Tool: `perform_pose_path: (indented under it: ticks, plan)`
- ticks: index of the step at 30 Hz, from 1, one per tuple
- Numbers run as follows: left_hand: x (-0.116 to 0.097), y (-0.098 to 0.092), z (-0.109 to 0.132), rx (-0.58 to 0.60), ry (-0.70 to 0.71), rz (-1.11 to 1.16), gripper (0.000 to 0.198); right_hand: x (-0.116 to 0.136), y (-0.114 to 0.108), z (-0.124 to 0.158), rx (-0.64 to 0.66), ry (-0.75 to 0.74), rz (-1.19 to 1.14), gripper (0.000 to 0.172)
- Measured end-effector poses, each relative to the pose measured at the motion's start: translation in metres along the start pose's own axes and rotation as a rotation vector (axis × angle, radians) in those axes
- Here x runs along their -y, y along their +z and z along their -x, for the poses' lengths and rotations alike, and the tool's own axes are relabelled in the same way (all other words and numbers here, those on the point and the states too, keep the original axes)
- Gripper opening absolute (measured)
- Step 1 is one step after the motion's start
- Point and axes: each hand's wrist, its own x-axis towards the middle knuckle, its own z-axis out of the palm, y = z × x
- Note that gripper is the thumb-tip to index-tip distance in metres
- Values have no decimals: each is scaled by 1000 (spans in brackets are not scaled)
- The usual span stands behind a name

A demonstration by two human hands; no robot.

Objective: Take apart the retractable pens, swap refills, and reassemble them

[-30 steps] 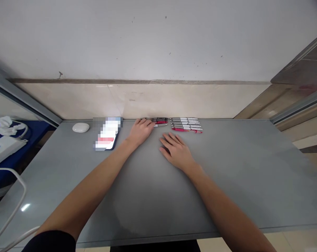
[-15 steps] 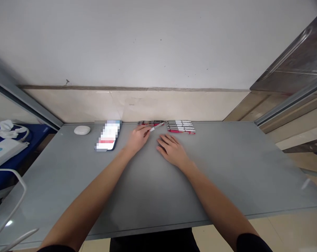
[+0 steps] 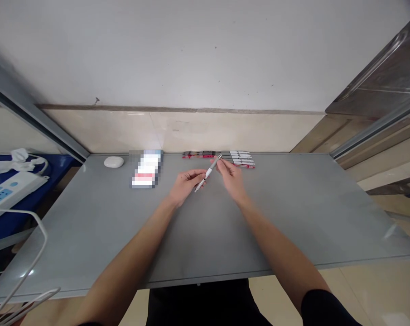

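Observation:
A white pen with a grey grip (image 3: 209, 171) is held slantwise above the table, its grey end pointing up and to the right. My left hand (image 3: 185, 185) pinches its lower white part between thumb and fingers. At the upper grey end, the fingertips of my right hand (image 3: 232, 180) are closed on it. Behind the hands, by the wall, lies a group of black and red pens (image 3: 198, 154). Several white pens with grey grips (image 3: 240, 156) lie in a stack to the right, with a red pen (image 3: 248, 166) nearest me, partly covered by my right hand.
A phone with a lit, blurred screen (image 3: 147, 170) lies left of my hands on the grey table (image 3: 205, 235). Farther left is a smooth white oval object (image 3: 113, 162). A white power strip (image 3: 7, 194) and white cable (image 3: 43, 231) are at the left edge.
My left hand has brought the white pen toward me and turned it more upright. My right hand has lifted off the table and closed on the pen's grey end. The view has shifted slightly.

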Motion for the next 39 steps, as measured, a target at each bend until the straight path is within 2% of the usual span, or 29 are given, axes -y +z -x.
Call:
perform_pose_path:
  ticks: [3, 5, 8, 11, 15, 19, 23, 29, 39]
  plan:
    - [7, 5, -6, 41, -14, 52, 35, 1, 4, -1, -77, 81, -355, 39]
    - [11, 9, -9, 34, 8, 36, 36, 1, 7, -2, -132, 120, -495, 35]
    - [15, 14, -12, 26, 54, 3, 38, 0, 12, -3, -231, 149, -589, 30]
    - [17, 14, -11, 55, 49, 8, 36, -3, 15, -3, -267, 155, -649, 27]
    - [12, 7, -8, 154, -10, -37, 33, -8, 16, -1, -283, 181, -727, 26]
    - [6, 2, -5, 261, -52, -47, 35, -7, 15, 2, -238, 199, -830, 20]
    - [3, 0, -4, 290, -79, -43, 34, -5, 14, 3, -213, 190, -859, 17]
    - [2, -6, -2, 316, -45, -81, 37, -6, 17, 2, -222, 233, -818, 18]
    - [3, -6, -2, 342, -156, -1, 35, -7, 21, 0, -245, 253, -807, 19]
